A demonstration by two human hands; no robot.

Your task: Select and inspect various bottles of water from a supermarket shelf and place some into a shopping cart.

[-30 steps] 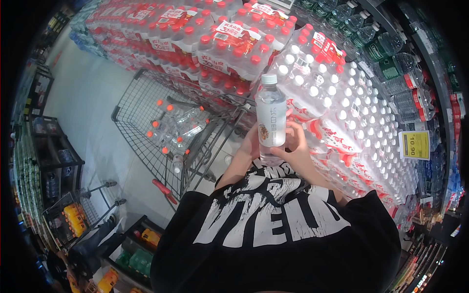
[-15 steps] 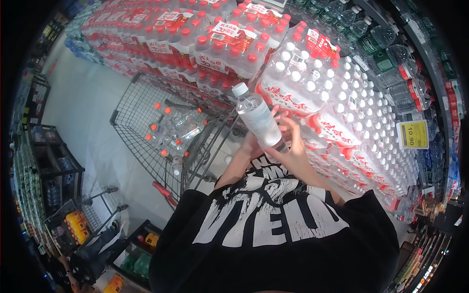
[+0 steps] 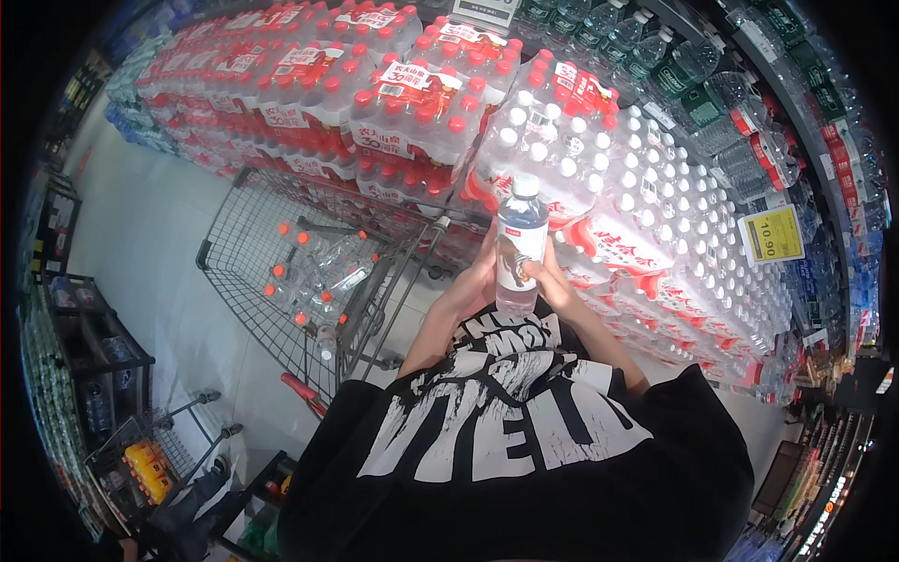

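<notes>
Head view: the person's left hand (image 3: 481, 270) curls along the left side of a clear plastic bottle with a white cap and a pale label with a small red mark (image 3: 522, 245), while the right hand (image 3: 558, 283) closes on its other side, the thumb lying over the label. Both are wrapped around this one bottle, which stands roughly upright before the chest, label toward the camera. So far it is lifted and gripped, with its cap on; it has not been set down anywhere, and judging by that, putting it down is left.

Just below lies the black T-shirt with bold white lettering (image 3: 375, 487). To the left stands a grey wire shopping cart (image 3: 245, 292) with a red handle (image 3: 302, 391), carrying clear bottles with orange caps (image 3: 328, 267); its tall mesh side is the nearest edge on that flank. Ahead and to the right, shrink-wrapped packs of white-capped bottles (image 3: 646, 225) form a wall, with red-capped packs (image 3: 398, 117) beyond the cart. Open room shows mainly over the cart's basket and along the pale floor (image 3: 131, 206) farther left.
</notes>
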